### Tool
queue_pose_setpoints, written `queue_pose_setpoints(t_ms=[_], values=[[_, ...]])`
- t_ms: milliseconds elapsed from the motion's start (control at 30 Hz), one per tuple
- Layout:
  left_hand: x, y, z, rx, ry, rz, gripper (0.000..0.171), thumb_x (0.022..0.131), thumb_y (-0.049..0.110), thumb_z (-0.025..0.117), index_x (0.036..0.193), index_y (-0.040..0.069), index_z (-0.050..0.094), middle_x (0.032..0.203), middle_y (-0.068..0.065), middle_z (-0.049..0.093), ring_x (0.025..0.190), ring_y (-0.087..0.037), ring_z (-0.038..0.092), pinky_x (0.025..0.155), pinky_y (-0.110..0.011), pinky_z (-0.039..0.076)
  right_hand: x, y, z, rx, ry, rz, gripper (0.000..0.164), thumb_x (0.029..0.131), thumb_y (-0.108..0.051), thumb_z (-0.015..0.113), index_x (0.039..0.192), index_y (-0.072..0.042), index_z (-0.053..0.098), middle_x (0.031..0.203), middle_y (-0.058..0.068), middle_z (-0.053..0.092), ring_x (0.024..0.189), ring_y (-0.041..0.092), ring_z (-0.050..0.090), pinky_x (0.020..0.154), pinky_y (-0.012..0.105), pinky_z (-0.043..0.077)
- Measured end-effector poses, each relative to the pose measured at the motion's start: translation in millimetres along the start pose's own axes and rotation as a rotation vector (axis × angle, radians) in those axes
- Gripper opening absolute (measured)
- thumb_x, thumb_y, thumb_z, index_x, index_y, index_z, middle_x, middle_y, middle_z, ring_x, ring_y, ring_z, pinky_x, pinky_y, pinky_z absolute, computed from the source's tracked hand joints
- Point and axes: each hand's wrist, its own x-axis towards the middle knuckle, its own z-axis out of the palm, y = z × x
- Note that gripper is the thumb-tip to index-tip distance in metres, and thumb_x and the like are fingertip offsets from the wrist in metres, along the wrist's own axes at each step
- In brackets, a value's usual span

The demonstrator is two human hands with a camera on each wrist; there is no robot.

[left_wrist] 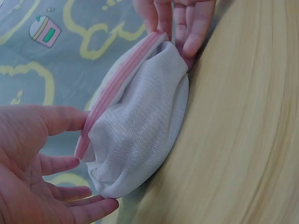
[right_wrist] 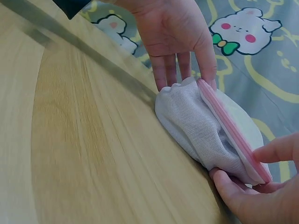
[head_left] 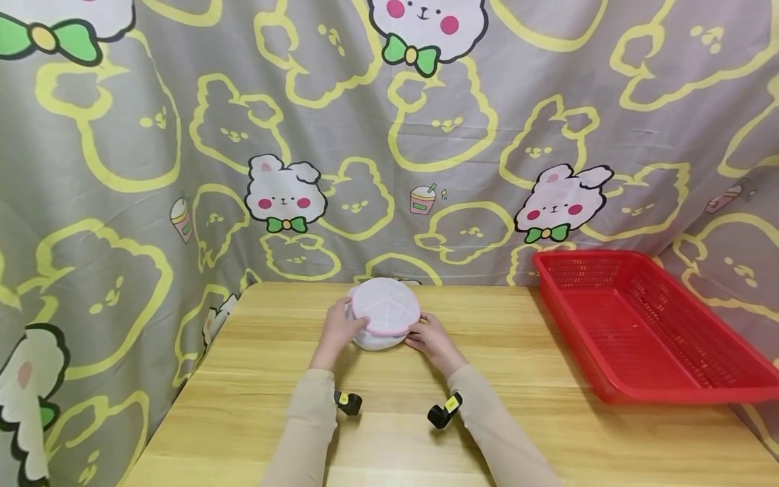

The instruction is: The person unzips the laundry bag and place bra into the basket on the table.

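Observation:
A round white mesh laundry bag (head_left: 386,304) with a pink zipper (left_wrist: 110,93) along its upper edge is held near the back of the table. My left hand (head_left: 341,328) grips its left side, thumb on the pink edge and fingers spread along the soft lower part. On the opposite side my right hand (head_left: 431,338) pinches the rim between thumb and fingers. The flat top faces up, tilted toward me in the head view. Creased mesh (right_wrist: 187,119) bulges below the zipper, close over the wood.
A red plastic basket (head_left: 608,396) with perforated sides stands at the right of the wooden table (head_left: 255,406). A grey curtain (head_left: 365,135) with cartoon prints hangs behind the table and on both sides. Small black cameras (head_left: 349,404) are strapped to both wrists.

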Motion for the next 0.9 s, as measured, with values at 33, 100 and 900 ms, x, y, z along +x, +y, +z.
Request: queue_pose_setpoints(t_ms=[33, 100, 900], values=[[0.0, 1.1, 2.0, -0.004, -0.002, 0.000, 0.071, 0.081, 0.018, 0.073, 0.139, -0.007, 0.042, 0.141, -0.034, 0.044, 0.133, -0.048, 0.041, 0.112, -0.057, 0.033, -1.1, -0.4, -2.5, 0.005, 0.002, 0.001, 0.053, 0.093, 0.002, 0.049, 0.143, 0.007, 0.031, 0.109, 0.016, 0.055, 0.084, 0.016, 0.059, 0.079, 0.027, 0.055], [0.3, 3.1, 6.1, -0.024, -0.014, -0.013, 0.072, 0.081, 0.017, 0.073, 0.141, -0.007, 0.041, 0.144, -0.033, 0.042, 0.135, -0.047, 0.039, 0.114, -0.056, 0.031, -3.1, -0.9, -7.7, 0.015, 0.001, 0.004, 0.053, 0.093, 0.002, 0.049, 0.143, 0.006, 0.030, 0.109, 0.016, 0.055, 0.086, 0.016, 0.059, 0.081, 0.028, 0.055], [-11.6, 33.8, 43.9, -0.140, -0.103, -0.050, 0.074, 0.080, 0.015, 0.074, 0.144, -0.002, 0.039, 0.148, -0.028, 0.041, 0.137, -0.043, 0.039, 0.114, -0.053, 0.032, -27.8, -10.2, -73.7, 0.007, -0.016, 0.034, 0.057, 0.096, 0.000, 0.047, 0.148, 0.005, 0.023, 0.103, 0.012, 0.058, 0.085, 0.013, 0.063, 0.082, 0.027, 0.056]])
